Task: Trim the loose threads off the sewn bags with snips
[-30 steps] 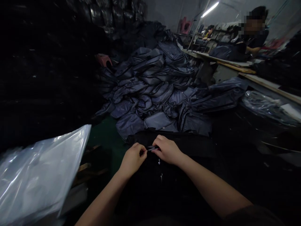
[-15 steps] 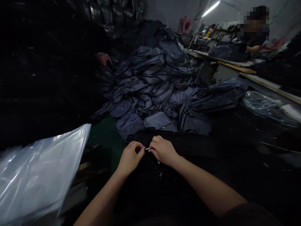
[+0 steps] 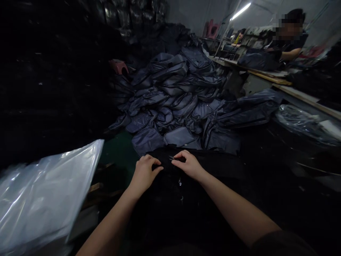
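A black fabric bag (image 3: 213, 167) lies flat in front of me, with small metal snips (image 3: 172, 158) showing on it. My right hand (image 3: 188, 164) grips the snips, their thin blades pointing left. My left hand (image 3: 145, 173) rests on the bag's upper edge, fingers curled, a short way left of the blades. Dark folds hide what lies under the hands. A small shiny fitting (image 3: 180, 182) hangs on the bag below them.
A clear plastic sheet (image 3: 42, 199) lies at lower left. Beyond the bag rises a large pile of grey-blue bags (image 3: 170, 96), with a pink stool (image 3: 118, 66) behind. At upper right, a seated person (image 3: 293, 46) works at a long table (image 3: 306, 97). A plastic bundle (image 3: 298, 122) lies below it.
My left hand has moved left and away from the snips, opening a gap between the hands. The snips now sit slightly higher on the bag.
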A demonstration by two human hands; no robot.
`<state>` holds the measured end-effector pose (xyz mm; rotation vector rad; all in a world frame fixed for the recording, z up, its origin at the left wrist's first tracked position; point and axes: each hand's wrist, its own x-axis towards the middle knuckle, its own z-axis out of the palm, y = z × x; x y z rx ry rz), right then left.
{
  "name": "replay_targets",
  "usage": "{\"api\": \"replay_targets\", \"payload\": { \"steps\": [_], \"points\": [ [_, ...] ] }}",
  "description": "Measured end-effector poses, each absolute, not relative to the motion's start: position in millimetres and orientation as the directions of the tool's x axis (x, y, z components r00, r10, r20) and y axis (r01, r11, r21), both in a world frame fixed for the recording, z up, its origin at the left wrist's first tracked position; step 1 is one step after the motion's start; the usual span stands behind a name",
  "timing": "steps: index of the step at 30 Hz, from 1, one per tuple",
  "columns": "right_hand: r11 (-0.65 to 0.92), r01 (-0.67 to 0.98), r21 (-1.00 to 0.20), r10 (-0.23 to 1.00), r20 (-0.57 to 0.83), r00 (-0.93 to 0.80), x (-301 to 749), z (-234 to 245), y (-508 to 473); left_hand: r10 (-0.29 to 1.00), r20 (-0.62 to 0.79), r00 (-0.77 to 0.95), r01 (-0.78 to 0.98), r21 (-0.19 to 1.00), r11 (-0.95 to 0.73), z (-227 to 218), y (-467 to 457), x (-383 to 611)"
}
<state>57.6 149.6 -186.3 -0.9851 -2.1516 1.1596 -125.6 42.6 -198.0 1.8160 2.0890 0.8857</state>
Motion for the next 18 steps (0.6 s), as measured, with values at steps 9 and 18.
{"api": "replay_targets", "payload": {
  "steps": [9, 18],
  "points": [
    [0.394, 0.390, -0.832, 0.792, 0.093, -0.604, 59.5, -191.9, 147.8, 0.970, 0.172, -0.172, 0.832, 0.553, 0.049, -198.1, 44.8, -122.0],
    [0.715, 0.512, -0.476, 0.654, 0.198, -0.730, 48.0, -181.0, 131.5, 0.945, 0.117, -0.305, 0.667, 0.735, 0.124, -205.0, 35.6, -127.3]
  ]
}}
